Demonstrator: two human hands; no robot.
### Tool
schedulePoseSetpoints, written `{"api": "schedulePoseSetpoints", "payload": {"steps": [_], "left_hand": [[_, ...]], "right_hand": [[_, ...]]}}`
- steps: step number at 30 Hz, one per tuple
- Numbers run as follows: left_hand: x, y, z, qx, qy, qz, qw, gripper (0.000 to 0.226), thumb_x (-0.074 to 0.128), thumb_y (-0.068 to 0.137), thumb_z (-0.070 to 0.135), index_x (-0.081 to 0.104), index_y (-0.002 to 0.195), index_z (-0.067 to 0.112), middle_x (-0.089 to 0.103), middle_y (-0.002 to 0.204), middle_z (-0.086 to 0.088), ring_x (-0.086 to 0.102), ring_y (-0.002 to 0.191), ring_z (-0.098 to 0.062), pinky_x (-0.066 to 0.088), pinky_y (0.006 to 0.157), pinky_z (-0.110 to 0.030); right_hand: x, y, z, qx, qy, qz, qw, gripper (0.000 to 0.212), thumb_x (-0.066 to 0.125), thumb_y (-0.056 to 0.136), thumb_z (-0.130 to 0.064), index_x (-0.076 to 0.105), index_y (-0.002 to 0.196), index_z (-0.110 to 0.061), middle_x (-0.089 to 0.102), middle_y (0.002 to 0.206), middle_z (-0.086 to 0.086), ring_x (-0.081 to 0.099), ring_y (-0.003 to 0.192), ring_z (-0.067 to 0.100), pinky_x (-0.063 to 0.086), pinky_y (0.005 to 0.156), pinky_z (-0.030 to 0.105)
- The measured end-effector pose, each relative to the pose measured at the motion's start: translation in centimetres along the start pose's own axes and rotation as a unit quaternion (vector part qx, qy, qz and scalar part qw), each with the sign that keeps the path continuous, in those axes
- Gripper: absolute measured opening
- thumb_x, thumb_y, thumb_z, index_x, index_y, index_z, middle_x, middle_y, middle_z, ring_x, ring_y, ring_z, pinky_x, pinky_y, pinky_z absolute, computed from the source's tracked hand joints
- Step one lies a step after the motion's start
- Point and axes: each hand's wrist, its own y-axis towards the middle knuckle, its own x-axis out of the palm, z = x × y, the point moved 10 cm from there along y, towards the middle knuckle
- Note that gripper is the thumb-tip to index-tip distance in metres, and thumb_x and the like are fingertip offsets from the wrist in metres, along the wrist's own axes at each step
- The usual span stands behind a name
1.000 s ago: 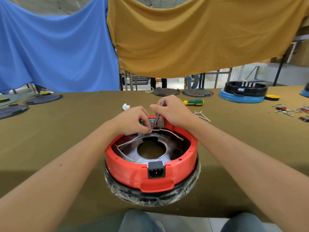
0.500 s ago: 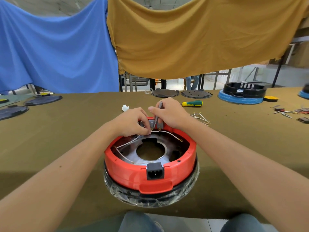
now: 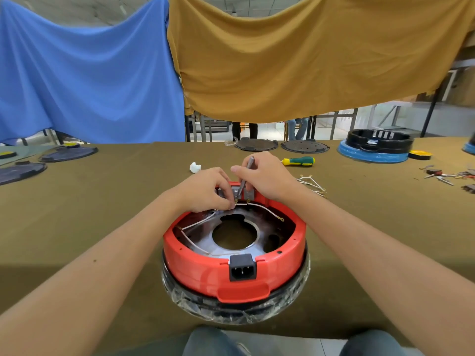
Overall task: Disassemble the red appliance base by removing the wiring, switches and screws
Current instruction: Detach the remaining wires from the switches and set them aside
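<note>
Red base (image 3: 205,273): on the counter (image 3: 102,201), just before me.
Right grip (image 3: 267,176): I pinch a grey tool (image 3: 245,176), tip at the base's far rim.
Left grip (image 3: 208,190): I pinch a white wire (image 3: 262,207) there.

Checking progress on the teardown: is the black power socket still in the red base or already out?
In. The black power socket sits seated in a notch of the red base rim, on the near side, its two pins showing.
</note>
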Motion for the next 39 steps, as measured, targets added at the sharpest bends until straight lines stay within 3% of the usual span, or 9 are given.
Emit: {"api": "schedulePoseSetpoints", "payload": {"steps": [8, 12, 14, 18, 22, 25, 30, 33, 39], "left_hand": [[-0.1, -0.2, 0.2, -0.002, 0.008, 0.002, 1.000, 0.003, 0.078, 0.078, 0.023, 0.077, 0.078, 0.026, 0.051, 0.095, 0.017, 0.042, 0.088, 0.025, 0.034, 0.071, -0.010], [-0.2, -0.1, 0.3, -0.005, 0.007, 0.002, 1.000, 0.003, 0.078, 0.079, 0.024, 0.077, 0.079, 0.027, 0.049, 0.094, 0.017, 0.046, 0.085, 0.021, 0.035, 0.069, -0.010], [-0.2, -0.2, 0.3, -0.008, 0.005, 0.000, 1.000, 0.002, 0.077, 0.079, 0.024, 0.077, 0.079, 0.026, 0.051, 0.098, 0.016, 0.048, 0.085, 0.018, 0.038, 0.075, -0.018], [-0.1, -0.2, 0.1, -0.012, -0.003, -0.003, 1.000, 0.004, 0.077, 0.079, 0.024, 0.078, 0.078, 0.028, 0.053, 0.104, 0.014, 0.050, 0.088, 0.013, 0.038, 0.076, -0.016], [-0.1, -0.2, 0.1, -0.013, -0.001, 0.002, 1.000, 0.004, 0.078, 0.078, 0.025, 0.078, 0.078, 0.028, 0.054, 0.104, 0.013, 0.051, 0.090, 0.013, 0.041, 0.078, -0.018], [-0.1, -0.2, 0.0, -0.013, -0.001, 0.003, 1.000, 0.004, 0.078, 0.078, 0.024, 0.078, 0.077, 0.028, 0.052, 0.100, 0.017, 0.048, 0.089, 0.019, 0.043, 0.080, -0.021], [-0.1, -0.1, -0.1, -0.011, -0.008, 0.008, 1.000, 0.004, 0.078, 0.077, 0.023, 0.078, 0.076, 0.027, 0.056, 0.103, 0.012, 0.047, 0.093, 0.018, 0.042, 0.079, -0.021], [-0.1, -0.2, -0.1, -0.010, -0.009, 0.005, 1.000, 0.006, 0.078, 0.077, 0.023, 0.077, 0.075, 0.028, 0.057, 0.103, 0.011, 0.046, 0.092, 0.020, 0.041, 0.075, -0.016], [0.0, -0.2, 0.1, -0.014, -0.007, -0.002, 1.000, 0.011, 0.078, 0.078, 0.024, 0.075, 0.073, 0.033, 0.053, 0.102, 0.014, 0.049, 0.087, 0.018, 0.042, 0.079, -0.021]], "right_hand": [[0.1, -0.6, -1.2, -0.055, -0.052, 0.003, 0.997, 0.036, 0.065, 0.093, -0.036, 0.063, 0.062, -0.016, 0.058, 0.056, -0.004, 0.048, 0.053, 0.006, 0.037, 0.053, 0.022], [0.3, -0.6, -1.4, -0.067, -0.069, -0.018, 0.995, 0.033, 0.067, 0.092, -0.037, 0.066, 0.064, -0.018, 0.063, 0.061, 0.000, 0.049, 0.053, 0.006, 0.037, 0.051, 0.018], [0.2, -0.3, -1.5, -0.060, -0.087, -0.046, 0.993, 0.030, 0.069, 0.091, -0.037, 0.067, 0.065, -0.023, 0.062, 0.059, -0.007, 0.051, 0.052, 0.002, 0.035, 0.048, 0.012], [0.0, -0.2, -1.2, -0.057, -0.093, -0.079, 0.991, 0.025, 0.073, 0.088, -0.032, 0.070, 0.064, -0.027, 0.060, 0.050, -0.018, 0.052, 0.050, -0.007, 0.036, 0.046, 0.007], [-0.2, 0.1, -0.3, -0.035, -0.079, -0.095, 0.992, 0.015, 0.075, 0.086, -0.032, 0.078, 0.076, -0.021, 0.072, 0.067, -0.006, 0.057, 0.058, -0.004, 0.040, 0.051, 0.011], [-0.1, 0.8, 0.1, -0.002, -0.072, -0.158, 0.985, 0.009, 0.076, 0.085, -0.026, 0.080, 0.082, -0.018, 0.076, 0.079, 0.003, 0.063, 0.071, 0.008, 0.052, 0.069, 0.032], [1.3, 1.2, -2.4, -0.077, -0.201, -0.200, 0.956, 0.009, 0.073, 0.087, -0.026, 0.077, 0.088, -0.018, 0.069, 0.084, -0.010, 0.064, 0.085, 0.007, 0.050, 0.079, 0.028], [1.7, 0.6, -3.0, -0.105, -0.256, -0.204, 0.939, 0.011, 0.069, 0.091, -0.030, 0.072, 0.090, -0.019, 0.069, 0.089, -0.005, 0.066, 0.088, 0.014, 0.054, 0.082, 0.034], [1.2, -0.7, -1.9, -0.120, -0.257, -0.178, 0.942, 0.019, 0.064, 0.094, -0.037, 0.068, 0.083, -0.022, 0.066, 0.076, -0.009, 0.058, 0.068, 0.003, 0.040, 0.060, 0.020]]}}
